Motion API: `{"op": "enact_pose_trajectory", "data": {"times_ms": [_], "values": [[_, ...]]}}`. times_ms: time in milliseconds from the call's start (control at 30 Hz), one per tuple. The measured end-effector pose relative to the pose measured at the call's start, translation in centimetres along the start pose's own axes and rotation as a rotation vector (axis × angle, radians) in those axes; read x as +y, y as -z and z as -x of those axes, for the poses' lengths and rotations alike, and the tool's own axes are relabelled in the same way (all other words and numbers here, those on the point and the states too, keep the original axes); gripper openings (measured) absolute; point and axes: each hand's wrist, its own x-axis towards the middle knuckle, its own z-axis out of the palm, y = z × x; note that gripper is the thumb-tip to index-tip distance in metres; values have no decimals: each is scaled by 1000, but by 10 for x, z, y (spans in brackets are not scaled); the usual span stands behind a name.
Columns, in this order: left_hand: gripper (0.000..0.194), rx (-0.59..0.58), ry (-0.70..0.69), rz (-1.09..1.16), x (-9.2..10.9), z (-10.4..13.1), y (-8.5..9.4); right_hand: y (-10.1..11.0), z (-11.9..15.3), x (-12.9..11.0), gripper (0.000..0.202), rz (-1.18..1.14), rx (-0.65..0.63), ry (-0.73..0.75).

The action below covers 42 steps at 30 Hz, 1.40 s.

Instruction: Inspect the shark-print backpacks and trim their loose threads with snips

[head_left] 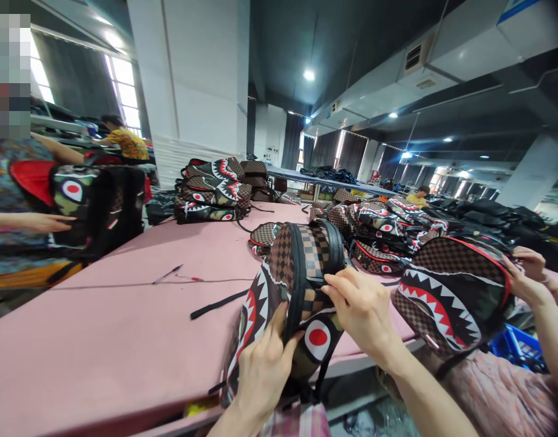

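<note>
The backpack's (279, 270) dark zip (299, 273) ran lengthwise, nearer the left hand (264, 367). The right hand (364, 306) touched the checked side; I couldn't tell how firmly either gripped.

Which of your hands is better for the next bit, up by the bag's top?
Probably the right hand: its fingertips are up near the top of the backpack. The left hand lies lower, against the body.

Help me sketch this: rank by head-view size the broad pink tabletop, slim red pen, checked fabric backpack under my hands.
1. Broad pink tabletop
2. Checked fabric backpack
3. Slim red pen
</note>
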Motion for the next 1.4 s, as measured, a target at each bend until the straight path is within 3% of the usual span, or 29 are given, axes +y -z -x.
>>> {"op": "enact_pose_trajectory", "data": {"times_ms": [400,833,1167,1300,1400], "values": [[46,43,-39,-31,2,2,-1,1,1,1,13,-40,-35,-50],[44,57,-46,-76,1,9,12,14,-9,6,6,-366,-302,-45],[43,22,-28,-40,-4,12,11,10,-3,-1,10,-204,-152,-95],[41,35,-53,-97,-4,11,11,10,-8,-8,10,-196,-206,-87],[39,32,-53,-120,-4,11,12,18,-10,-3,9,-418,-315,-95]]}}
